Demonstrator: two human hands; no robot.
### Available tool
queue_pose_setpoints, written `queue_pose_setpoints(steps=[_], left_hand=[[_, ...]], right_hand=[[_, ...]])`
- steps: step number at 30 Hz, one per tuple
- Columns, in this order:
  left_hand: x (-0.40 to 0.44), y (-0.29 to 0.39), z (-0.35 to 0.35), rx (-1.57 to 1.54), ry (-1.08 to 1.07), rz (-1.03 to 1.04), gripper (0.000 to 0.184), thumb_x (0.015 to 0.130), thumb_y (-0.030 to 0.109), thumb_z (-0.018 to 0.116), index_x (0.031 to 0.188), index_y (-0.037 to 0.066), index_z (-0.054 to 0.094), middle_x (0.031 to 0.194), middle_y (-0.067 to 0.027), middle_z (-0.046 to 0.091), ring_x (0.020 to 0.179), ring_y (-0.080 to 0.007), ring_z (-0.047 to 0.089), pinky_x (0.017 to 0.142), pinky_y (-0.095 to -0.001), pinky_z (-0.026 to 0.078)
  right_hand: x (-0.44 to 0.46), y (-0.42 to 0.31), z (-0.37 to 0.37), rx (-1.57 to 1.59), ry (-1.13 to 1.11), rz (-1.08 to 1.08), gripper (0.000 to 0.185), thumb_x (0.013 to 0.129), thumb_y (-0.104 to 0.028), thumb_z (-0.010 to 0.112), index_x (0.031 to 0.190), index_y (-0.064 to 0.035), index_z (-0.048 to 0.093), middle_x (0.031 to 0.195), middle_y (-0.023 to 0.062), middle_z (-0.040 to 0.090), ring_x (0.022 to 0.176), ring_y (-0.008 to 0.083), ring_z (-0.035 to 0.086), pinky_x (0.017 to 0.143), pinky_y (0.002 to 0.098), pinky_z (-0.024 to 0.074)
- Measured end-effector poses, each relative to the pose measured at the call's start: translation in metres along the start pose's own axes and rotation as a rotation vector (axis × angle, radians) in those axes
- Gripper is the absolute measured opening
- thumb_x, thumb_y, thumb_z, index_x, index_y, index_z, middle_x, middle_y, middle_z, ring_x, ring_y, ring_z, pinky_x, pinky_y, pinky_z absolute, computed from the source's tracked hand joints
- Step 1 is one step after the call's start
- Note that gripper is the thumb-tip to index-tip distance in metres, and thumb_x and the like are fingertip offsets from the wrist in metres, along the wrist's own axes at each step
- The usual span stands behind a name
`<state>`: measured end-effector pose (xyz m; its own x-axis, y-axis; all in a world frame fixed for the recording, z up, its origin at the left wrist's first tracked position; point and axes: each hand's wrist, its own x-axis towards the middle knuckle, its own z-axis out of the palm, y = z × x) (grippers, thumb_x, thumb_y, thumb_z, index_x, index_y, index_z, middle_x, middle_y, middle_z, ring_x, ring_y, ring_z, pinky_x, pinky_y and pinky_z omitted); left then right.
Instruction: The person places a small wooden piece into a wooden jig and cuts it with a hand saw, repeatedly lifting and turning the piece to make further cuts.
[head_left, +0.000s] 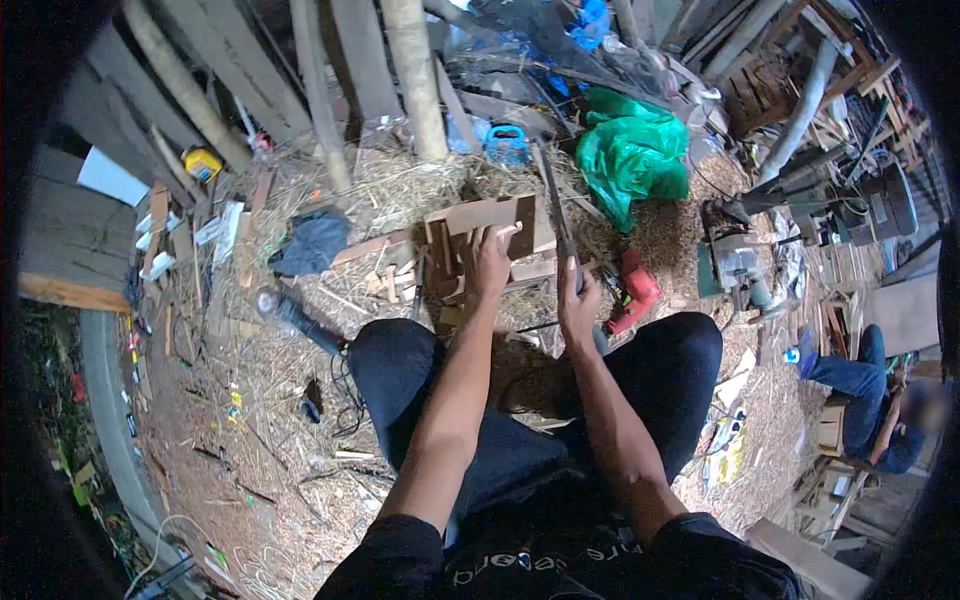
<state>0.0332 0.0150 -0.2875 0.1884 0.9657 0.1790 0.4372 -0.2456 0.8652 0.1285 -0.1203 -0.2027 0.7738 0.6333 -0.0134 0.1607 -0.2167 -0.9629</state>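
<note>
Between my knees is a wooden workpiece (pixel 483 216) of light and dark brown boards. My left hand (pixel 487 262) rests on its near side, with the fingers bent at a small pale piece (pixel 511 229); whether they grip it is unclear. To the right, my right hand (pixel 578 303) is wrapped round the lower end of a long, narrow dark tool (pixel 556 208), possibly a saw. The tool points up and away from me, beside the workpiece's right edge.
A red power tool (pixel 634 290) lies by my right knee, a grinder-like tool (pixel 297 318) by my left. Green plastic (pixel 630 150), a dark cloth (pixel 311 242) and a machine (pixel 745 265) lie beyond. Another person (pixel 880 410) sits at the far right.
</note>
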Motion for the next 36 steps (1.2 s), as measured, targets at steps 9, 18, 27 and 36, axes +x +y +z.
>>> queue_pose_setpoints(steps=[9, 18, 27, 36], left_hand=[[0.017, 0.024, 0.020, 0.438, 0.000, 0.278, 0.027, 0.085, 0.007, 0.059, 0.112, 0.011, 0.064, 0.115, -0.0107, 0.059, 0.114, -0.0334, 0.050, 0.098, -0.0505, 0.036], [0.021, 0.011, 0.030, 0.379, 0.061, 0.334, 0.021, 0.084, 0.011, 0.056, 0.101, 0.004, 0.066, 0.110, -0.0105, 0.059, 0.107, -0.0319, 0.052, 0.092, -0.0439, 0.040], [0.026, -0.004, 0.031, 0.323, 0.017, 0.343, 0.021, 0.078, 0.004, 0.059, 0.096, 0.005, 0.068, 0.099, -0.0071, 0.060, 0.097, -0.0308, 0.053, 0.084, -0.0412, 0.043], [0.030, -0.002, 0.031, 0.354, 0.017, 0.349, 0.020, 0.077, 0.005, 0.059, 0.095, 0.006, 0.069, 0.090, -0.0071, 0.056, 0.092, -0.0290, 0.051, 0.082, -0.0407, 0.042]], right_hand=[[-0.008, 0.016, -0.014, 0.003, -0.064, 0.021, 0.038, 0.096, -0.027, 0.060, 0.068, -0.0019, 0.056, 0.056, -0.0050, 0.041, 0.054, 0.0058, 0.036, 0.048, 0.0289, 0.0305], [-0.012, 0.031, -0.008, -0.060, -0.118, -0.036, 0.038, 0.094, -0.024, 0.063, 0.065, -0.0016, 0.053, 0.049, -0.0002, 0.039, 0.049, 0.0072, 0.035, 0.043, 0.0308, 0.0295], [-0.012, 0.032, 0.000, -0.083, -0.100, -0.011, 0.034, 0.094, -0.022, 0.061, 0.069, -0.0001, 0.055, 0.051, 0.0064, 0.043, 0.049, 0.0107, 0.039, 0.045, 0.0329, 0.0323], [-0.034, 0.029, -0.014, -0.128, -0.148, 0.004, 0.032, 0.096, -0.025, 0.058, 0.084, 0.0039, 0.062, 0.057, 0.0133, 0.052, 0.051, 0.0130, 0.046, 0.049, 0.0326, 0.0376]])
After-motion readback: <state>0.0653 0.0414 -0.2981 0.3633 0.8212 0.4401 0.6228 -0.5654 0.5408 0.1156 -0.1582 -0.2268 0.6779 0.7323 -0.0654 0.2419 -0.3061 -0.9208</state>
